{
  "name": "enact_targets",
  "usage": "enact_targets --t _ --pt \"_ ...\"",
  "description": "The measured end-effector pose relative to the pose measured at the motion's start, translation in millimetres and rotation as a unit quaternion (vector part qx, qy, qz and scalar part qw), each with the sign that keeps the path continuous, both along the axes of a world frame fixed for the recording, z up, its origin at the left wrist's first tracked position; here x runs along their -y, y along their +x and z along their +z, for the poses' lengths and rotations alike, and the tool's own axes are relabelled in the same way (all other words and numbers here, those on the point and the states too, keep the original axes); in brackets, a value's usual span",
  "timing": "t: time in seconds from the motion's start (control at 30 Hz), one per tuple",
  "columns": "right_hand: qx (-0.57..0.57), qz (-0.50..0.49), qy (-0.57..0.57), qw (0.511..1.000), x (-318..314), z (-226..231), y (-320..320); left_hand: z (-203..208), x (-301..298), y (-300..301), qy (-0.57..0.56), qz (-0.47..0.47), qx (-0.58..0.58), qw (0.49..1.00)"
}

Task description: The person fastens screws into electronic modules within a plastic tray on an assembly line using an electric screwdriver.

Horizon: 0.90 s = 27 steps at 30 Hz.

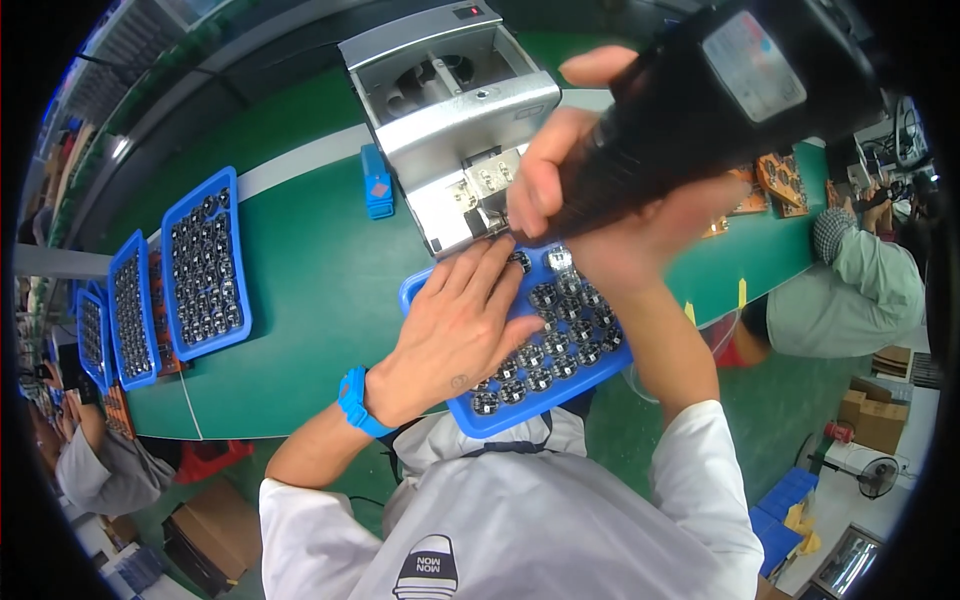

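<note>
My right hand is wrapped round a large black power screwdriver, tilted across the upper right and partly blurred. Its working tip is hidden behind my fingers. My left hand lies flat over a blue tray, fingers stretched forward and thumb apart. Its fingertips reach the front edge of a silver bench machine, close to a small metal fixture. Whether they touch a part there I cannot tell. Several round black-and-silver parts stand in rows in the tray.
On the green bench at left stand more blue trays of similar parts. A small blue box sits beside the machine. Orange pieces lie at the far right. Co-workers sit at right and at lower left.
</note>
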State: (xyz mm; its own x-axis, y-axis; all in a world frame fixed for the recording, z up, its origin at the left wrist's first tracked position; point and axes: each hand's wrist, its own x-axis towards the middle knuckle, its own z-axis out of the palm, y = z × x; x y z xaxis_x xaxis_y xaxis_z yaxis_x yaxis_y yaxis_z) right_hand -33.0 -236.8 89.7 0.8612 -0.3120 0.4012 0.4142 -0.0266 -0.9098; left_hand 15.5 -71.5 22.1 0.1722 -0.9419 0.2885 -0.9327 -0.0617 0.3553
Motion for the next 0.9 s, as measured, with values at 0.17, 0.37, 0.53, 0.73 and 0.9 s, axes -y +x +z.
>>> enact_targets --t 0.17,0.37,0.53,0.73,0.9 --pt "-0.024 0.011 0.076 0.997 4 -19 -19 2 0 0 -0.004 0.006 -0.011 1.0" --pt "-0.003 0.019 0.078 0.997 5 -36 -20 4 1 0 0.01 0.005 -0.03 0.999" --pt "-0.001 0.006 0.059 0.998 2 -40 -20 7 0 0 0.035 0.004 -0.059 0.998" --pt "-0.006 0.012 0.071 0.997 2 -44 -20 10 1 -1 0.046 0.005 -0.081 0.996" --pt "-0.007 0.009 0.077 0.997 -1 -48 -21 12 1 -1 0.053 0.004 -0.084 0.995"
